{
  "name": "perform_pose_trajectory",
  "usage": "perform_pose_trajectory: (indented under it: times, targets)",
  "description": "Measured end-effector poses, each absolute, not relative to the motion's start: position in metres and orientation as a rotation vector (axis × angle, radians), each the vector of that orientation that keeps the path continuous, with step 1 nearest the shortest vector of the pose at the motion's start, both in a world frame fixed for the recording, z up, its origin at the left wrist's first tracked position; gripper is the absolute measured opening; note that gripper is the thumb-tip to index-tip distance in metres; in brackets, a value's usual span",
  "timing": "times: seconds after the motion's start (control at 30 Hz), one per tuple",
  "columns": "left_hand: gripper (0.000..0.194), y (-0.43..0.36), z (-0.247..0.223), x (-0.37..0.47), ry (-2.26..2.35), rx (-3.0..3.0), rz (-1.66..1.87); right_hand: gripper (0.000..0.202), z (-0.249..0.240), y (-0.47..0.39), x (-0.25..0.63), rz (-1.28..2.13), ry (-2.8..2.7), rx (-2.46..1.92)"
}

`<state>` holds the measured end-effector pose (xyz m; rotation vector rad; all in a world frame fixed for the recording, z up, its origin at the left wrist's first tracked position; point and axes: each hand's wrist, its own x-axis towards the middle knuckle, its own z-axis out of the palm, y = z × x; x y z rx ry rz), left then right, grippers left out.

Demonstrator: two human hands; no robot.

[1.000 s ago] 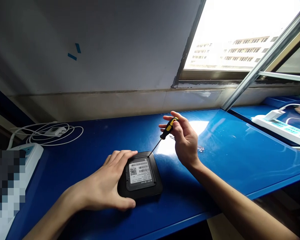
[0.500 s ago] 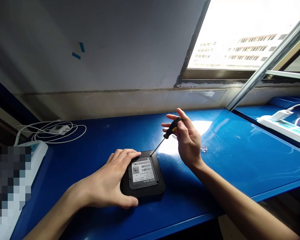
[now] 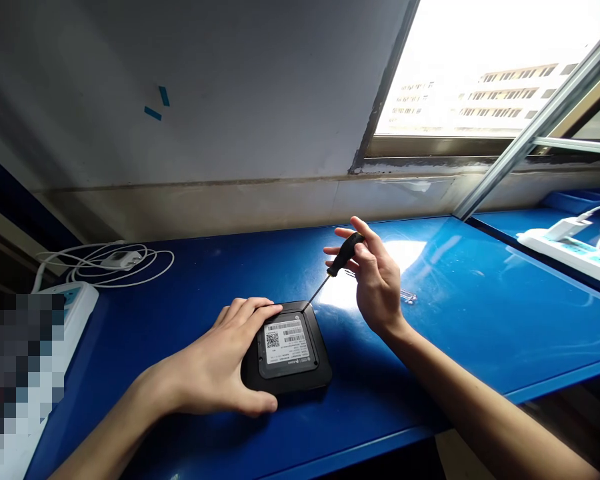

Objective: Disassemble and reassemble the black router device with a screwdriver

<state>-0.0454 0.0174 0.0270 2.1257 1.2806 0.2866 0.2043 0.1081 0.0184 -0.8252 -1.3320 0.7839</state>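
Observation:
A black square electronics box (image 3: 295, 385) lies on the blue table, its underside facing up with a white label (image 3: 284, 341) of barcodes and a QR code. My left hand (image 3: 225, 360) holds the box from the left, fingers along the far edge and thumb by the near side. In my right hand (image 3: 377, 273), thumb and fingers pinch the dark handle of a screwdriver (image 3: 347, 254). Its thin shaft slants down to the box's far right corner, where the tip meets the surface; a screw there is too small to make out.
Several small metal pieces (image 3: 407, 297) lie behind my right hand. A coiled white cable with a plug (image 3: 122, 260) sits at the back left. White power strips stand at the left (image 3: 83, 300) and far right (image 3: 575, 257). A metal frame post (image 3: 510, 147) rises at the right.
The screwdriver handle has turned about its axis, so its yellow patch no longer shows. Its tip stays at the same corner, and my left hand keeps its place on the box.

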Motion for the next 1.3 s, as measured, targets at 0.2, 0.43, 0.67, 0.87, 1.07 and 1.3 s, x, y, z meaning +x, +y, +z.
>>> perform_pose_trajectory:
  times: [0.2,0.43,0.67,0.87,1.07,1.3]
  targets:
    - [0.103,0.0186,0.0298,-0.0448,1.284,2.114,0.258,0.044,0.0177,0.1114,0.2062,0.728,-1.355,-0.861]
    - [0.101,0.0191,0.027,-0.0457,1.271,2.132,0.289,0.034,0.0191,0.1085,0.2054,0.746,-1.328,-0.858]
    - [0.103,0.0186,0.0288,-0.0452,1.299,2.109,0.249,0.045,0.0205,0.1119,0.207,0.787,-1.321,-0.808]
    - [0.101,0.0184,0.0295,-0.0448,1.289,2.118,0.272,0.034,0.0205,0.1112,0.2086,0.697,-1.349,-0.873]
    - [0.101,0.0182,0.0279,-0.0459,1.28,2.125,0.285,0.037,0.021,0.1118,0.2071,0.779,-1.321,-0.835]
    - [0.1,0.0178,0.0287,-0.0464,1.264,2.129,0.285,0.036,0.0196,0.1118,0.2085,0.694,-1.339,-0.909]
